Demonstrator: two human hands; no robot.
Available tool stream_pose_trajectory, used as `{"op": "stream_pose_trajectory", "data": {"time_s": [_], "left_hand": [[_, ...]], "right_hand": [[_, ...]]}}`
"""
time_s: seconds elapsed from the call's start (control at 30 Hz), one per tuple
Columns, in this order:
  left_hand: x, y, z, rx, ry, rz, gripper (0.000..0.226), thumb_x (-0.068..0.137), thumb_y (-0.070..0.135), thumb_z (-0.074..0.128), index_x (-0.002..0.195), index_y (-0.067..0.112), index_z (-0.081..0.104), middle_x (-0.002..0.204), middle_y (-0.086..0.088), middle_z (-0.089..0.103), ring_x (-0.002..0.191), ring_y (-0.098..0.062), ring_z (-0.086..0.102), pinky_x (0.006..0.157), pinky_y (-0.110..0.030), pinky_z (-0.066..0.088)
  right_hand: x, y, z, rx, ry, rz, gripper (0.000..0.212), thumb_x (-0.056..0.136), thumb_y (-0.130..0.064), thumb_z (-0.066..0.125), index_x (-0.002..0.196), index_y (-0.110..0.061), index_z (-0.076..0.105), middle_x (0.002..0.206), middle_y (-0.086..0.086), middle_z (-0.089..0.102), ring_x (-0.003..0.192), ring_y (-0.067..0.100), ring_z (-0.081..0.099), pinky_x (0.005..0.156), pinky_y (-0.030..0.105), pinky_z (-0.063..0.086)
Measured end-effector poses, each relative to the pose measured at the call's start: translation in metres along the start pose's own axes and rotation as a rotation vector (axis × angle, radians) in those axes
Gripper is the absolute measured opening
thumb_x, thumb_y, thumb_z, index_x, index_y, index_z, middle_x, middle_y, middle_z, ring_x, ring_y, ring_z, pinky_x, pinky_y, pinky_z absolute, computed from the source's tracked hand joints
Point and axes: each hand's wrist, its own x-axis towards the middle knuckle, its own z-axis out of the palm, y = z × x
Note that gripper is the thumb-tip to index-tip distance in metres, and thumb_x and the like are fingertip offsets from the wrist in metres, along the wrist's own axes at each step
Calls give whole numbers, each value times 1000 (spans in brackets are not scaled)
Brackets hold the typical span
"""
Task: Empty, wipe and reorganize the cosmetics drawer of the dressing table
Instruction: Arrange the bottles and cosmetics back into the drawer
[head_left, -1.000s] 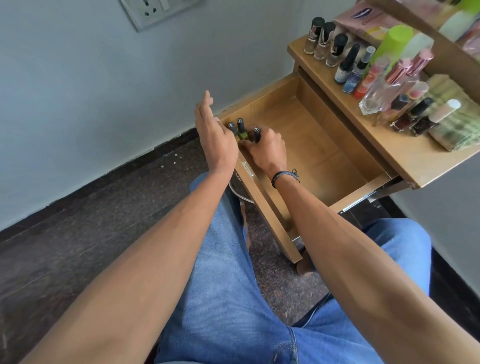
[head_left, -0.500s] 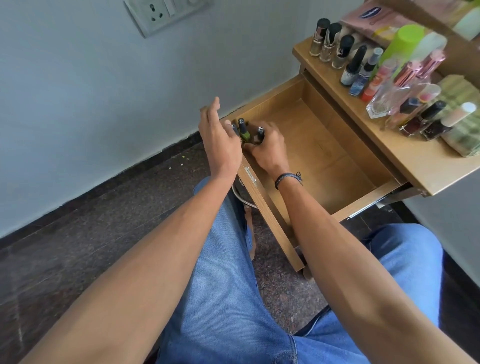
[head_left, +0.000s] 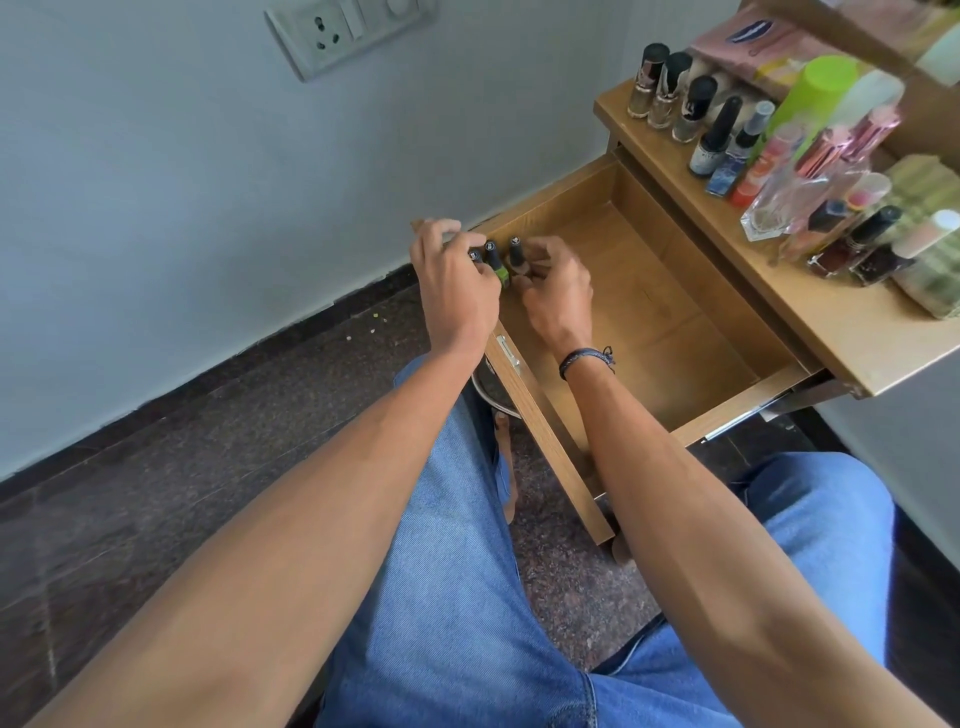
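The wooden drawer (head_left: 649, 312) of the dressing table is pulled out, its floor mostly bare. Three small nail polish bottles (head_left: 493, 257) with black caps stand in a row in its front left corner; the middle one is green. My left hand (head_left: 457, 280) curls its fingers over the leftmost bottle at the drawer's corner. My right hand (head_left: 556, 291), with a dark wrist band, is inside the drawer with its fingers around the rightmost bottle (head_left: 516, 257). The bottles' lower parts are hidden by my hands.
The dressing table top (head_left: 831, 322) carries several nail polish and perfume bottles (head_left: 722, 135), a green-capped bottle (head_left: 821, 88) and a folded striped cloth (head_left: 930, 270). A wall socket (head_left: 332, 31) is above. My jeans-clad legs sit under the drawer, over dark stone floor (head_left: 156, 441).
My left hand, held open and flat beside the bottles before, has curled its fingers down onto the leftmost bottle. My right hand stays at the rightmost bottle.
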Motion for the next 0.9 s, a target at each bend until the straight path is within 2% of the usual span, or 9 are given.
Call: {"op": "stream_pose_trajectory", "data": {"time_s": [0.1, 0.27, 0.47, 0.7, 0.9], "left_hand": [[0, 0, 1, 34, -9, 9, 32, 82, -5, 67, 110, 11, 73, 126, -4, 58, 141, -26, 35, 117, -32, 34], [1, -1, 2, 70, -19, 21, 32, 86, 1, 68, 115, 13, 71, 127, -5, 62, 144, -26, 31, 116, -30, 27], [2, -2, 3, 84, -26, 18, 35, 87, 1, 67, 120, 13, 70, 128, -5, 64, 145, -25, 30, 117, -30, 28], [3, -3, 5, 63, -25, 6, 38, 86, -3, 66, 120, 13, 70, 126, -6, 66, 146, -24, 29, 118, -31, 28], [4, -3, 5, 66, -31, 4, 38, 87, -3, 66, 121, 12, 69, 124, -6, 67, 146, -23, 28, 119, -35, 30]], "right_hand": [[0, -2, 2, -3, -35, -26, 46, 84, 11, 61, 122, -14, 65, 121, 2, 63, 111, 15, 62, 97, 33, 55], [1, -2, 2, -26, 9, -40, 31, 88, 6, 60, 109, -14, 71, 112, 0, 66, 102, 13, 62, 92, 30, 55], [-1, -2, 3, -28, 6, -8, 29, 92, 1, 64, 114, -17, 70, 115, -1, 69, 103, 13, 66, 91, 29, 55], [-2, -5, 4, -50, 21, -12, 24, 93, -2, 66, 112, -16, 69, 111, 1, 69, 101, 17, 66, 89, 36, 57], [-3, -6, 3, -31, -26, 14, 32, 87, -2, 74, 114, -17, 66, 112, 2, 66, 102, 18, 64, 90, 37, 57]]}}
